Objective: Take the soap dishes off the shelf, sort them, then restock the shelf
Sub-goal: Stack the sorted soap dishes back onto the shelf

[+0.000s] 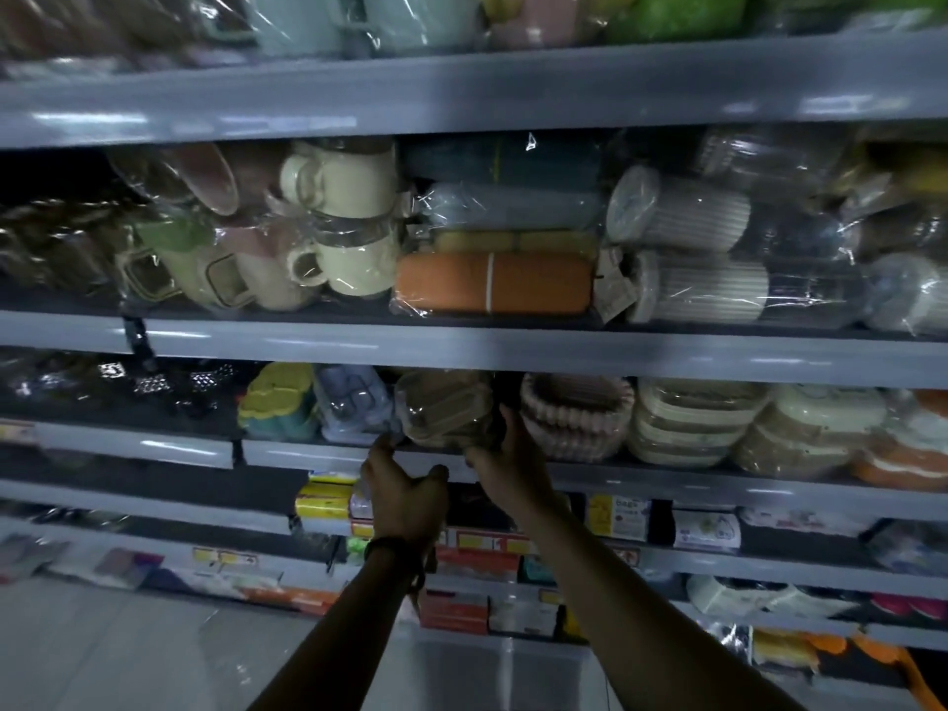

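A plastic-wrapped pack of brown soap dishes (445,409) stands on the grey shelf (308,453), between a clear wrapped pack (353,402) and a stack of pink ribbed dishes (575,414). My left hand (405,492) reaches up to the brown pack's lower left corner, fingers touching the wrap. On the pack's right side and bottom edge my right hand (513,461) grips it. Further right lie cream soap dishes (692,420), tan and cream packs (810,428) and orange ones (908,454). Yellow and teal dishes (279,402) sit to the left.
The shelf above holds wrapped mugs (338,218), an orange case (492,282) and ribbed cups (687,207). Lower shelves carry boxed goods (477,546). The left part of the soap dish shelf is dark, with small metal items (154,384). Pale floor (128,654) lies below left.
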`<state>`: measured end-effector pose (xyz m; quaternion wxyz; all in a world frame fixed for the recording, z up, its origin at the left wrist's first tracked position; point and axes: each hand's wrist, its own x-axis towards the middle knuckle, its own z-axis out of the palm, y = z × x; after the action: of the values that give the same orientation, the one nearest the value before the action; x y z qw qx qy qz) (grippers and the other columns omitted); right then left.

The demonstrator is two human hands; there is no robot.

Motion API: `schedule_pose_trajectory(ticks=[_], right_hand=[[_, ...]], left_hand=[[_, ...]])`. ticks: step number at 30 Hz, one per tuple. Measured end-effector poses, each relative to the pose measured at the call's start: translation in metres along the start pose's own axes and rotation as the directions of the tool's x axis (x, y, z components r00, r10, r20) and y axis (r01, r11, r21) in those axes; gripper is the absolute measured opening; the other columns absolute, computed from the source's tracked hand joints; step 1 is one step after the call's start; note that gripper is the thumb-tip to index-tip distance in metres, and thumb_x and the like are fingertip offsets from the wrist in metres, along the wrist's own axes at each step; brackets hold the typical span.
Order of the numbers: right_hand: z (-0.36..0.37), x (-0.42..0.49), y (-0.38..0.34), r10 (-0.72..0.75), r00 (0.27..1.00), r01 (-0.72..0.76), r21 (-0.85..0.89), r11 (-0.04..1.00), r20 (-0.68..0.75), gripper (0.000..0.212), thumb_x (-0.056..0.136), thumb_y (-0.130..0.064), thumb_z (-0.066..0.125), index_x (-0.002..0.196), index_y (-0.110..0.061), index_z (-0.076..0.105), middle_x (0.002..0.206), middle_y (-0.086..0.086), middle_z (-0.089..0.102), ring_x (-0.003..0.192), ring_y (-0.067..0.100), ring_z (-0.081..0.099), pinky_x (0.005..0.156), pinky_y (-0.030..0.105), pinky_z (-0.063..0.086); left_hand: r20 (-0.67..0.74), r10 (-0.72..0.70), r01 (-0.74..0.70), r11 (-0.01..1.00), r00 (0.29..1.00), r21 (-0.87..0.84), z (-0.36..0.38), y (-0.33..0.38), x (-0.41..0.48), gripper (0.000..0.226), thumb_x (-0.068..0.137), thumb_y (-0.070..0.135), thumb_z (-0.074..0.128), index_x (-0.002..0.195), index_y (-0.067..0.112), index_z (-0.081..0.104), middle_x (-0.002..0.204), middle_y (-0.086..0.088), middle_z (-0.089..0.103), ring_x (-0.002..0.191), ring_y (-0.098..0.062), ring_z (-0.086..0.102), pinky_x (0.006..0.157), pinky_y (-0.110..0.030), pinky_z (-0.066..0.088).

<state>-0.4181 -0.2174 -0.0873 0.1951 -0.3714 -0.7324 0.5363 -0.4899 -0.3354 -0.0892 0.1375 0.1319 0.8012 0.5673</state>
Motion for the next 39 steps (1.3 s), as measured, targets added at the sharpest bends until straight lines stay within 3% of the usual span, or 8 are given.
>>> schedule_pose_trajectory(ticks=[4,10,16,18,23,28,34,39], right_hand=[[0.002,0.016,0.002,0.026,1.000,-0.026,0.031,0.999,0.012,0.083,0.080,-0.049,0.067,0.155,-0.050,0.032,0.129,0.000,0.067,0.087,0.026,0.073,0.070,0.048,0.066],[-0.003,0.014,-0.014,0.079,0.996,-0.083,0.189,0.978,0.028,0.060,0.094,-0.021,0.067,0.149,-0.034,0.047,0.122,0.002,0.064,0.058,0.012,0.075,0.049,0.025,0.058],[0.012,0.008,-0.009,0.030,0.988,-0.006,0.154,0.988,-0.152,0.053,0.093,-0.031,0.072,0.142,-0.035,0.051,0.106,-0.015,0.064,0.081,0.011,0.073,0.062,0.032,0.065],[0.016,0.003,-0.004,-0.003,0.979,0.031,0.131,0.991,-0.203,0.053,0.094,-0.035,0.073,0.142,-0.034,0.050,0.109,-0.015,0.066,0.090,0.006,0.070,0.066,0.021,0.062],[0.019,-0.007,0.005,-0.021,0.981,0.037,0.077,0.996,-0.194,0.067,0.092,-0.007,0.071,0.153,-0.020,0.045,0.120,-0.012,0.059,0.089,-0.027,0.053,0.069,0.000,0.046],[0.023,-0.009,0.010,-0.058,0.979,0.071,0.058,0.996,-0.197,0.067,0.093,-0.011,0.069,0.154,-0.027,0.045,0.122,-0.017,0.064,0.106,-0.011,0.063,0.075,0.011,0.053],[0.019,-0.004,0.005,0.108,0.986,-0.104,0.041,0.994,-0.123,0.052,0.098,-0.021,0.059,0.148,-0.026,0.045,0.120,-0.005,0.064,0.092,0.014,0.063,0.078,0.039,0.057],[0.017,0.011,0.011,0.193,0.979,-0.192,0.016,0.981,-0.070,0.034,0.104,-0.009,0.047,0.136,-0.016,0.056,0.099,0.001,0.066,0.071,0.004,0.065,0.063,0.023,0.056]], left_hand=[[0.059,0.026,-0.026,1.000,0.998,0.005,0.000,0.006,0.006,0.073,0.089,0.007,0.073,0.153,0.016,0.039,0.150,-0.012,0.036,0.133,-0.031,0.047,0.107,-0.041,0.043],[0.129,0.125,-0.119,0.992,0.984,-0.049,0.002,0.001,0.024,0.081,0.068,0.037,0.074,0.144,0.021,0.050,0.136,-0.008,0.048,0.121,-0.028,0.058,0.104,-0.052,0.053],[0.229,0.176,-0.155,0.982,0.957,-0.105,0.005,-0.024,0.060,0.067,0.065,0.028,0.078,0.127,0.042,0.057,0.124,-0.007,0.068,0.112,-0.030,0.068,0.091,-0.063,0.058],[0.253,0.177,-0.150,0.981,0.951,-0.122,0.002,-0.013,0.057,0.066,0.064,0.029,0.079,0.122,0.049,0.056,0.122,-0.006,0.069,0.109,-0.030,0.070,0.088,-0.063,0.059],[0.310,0.192,-0.146,0.975,0.931,-0.166,0.002,-0.010,0.060,0.063,0.069,0.014,0.076,0.124,0.039,0.057,0.120,-0.005,0.071,0.106,-0.027,0.072,0.076,-0.047,0.064],[0.321,0.150,-0.079,0.971,0.935,-0.224,0.002,-0.020,0.063,0.060,0.081,0.008,0.080,0.132,0.028,0.055,0.118,-0.001,0.071,0.107,-0.029,0.072,0.079,-0.049,0.066],[0.362,0.089,-0.027,0.984,0.928,-0.173,0.009,-0.015,0.068,0.066,0.082,0.009,0.081,0.127,0.041,0.044,0.114,0.002,0.067,0.096,-0.033,0.072,0.077,-0.062,0.063],[0.383,0.014,0.074,0.974,0.924,-0.215,0.011,-0.013,0.066,0.069,0.080,0.008,0.087,0.130,0.027,0.042,0.116,-0.002,0.066,0.099,-0.037,0.073,0.075,-0.054,0.065]])
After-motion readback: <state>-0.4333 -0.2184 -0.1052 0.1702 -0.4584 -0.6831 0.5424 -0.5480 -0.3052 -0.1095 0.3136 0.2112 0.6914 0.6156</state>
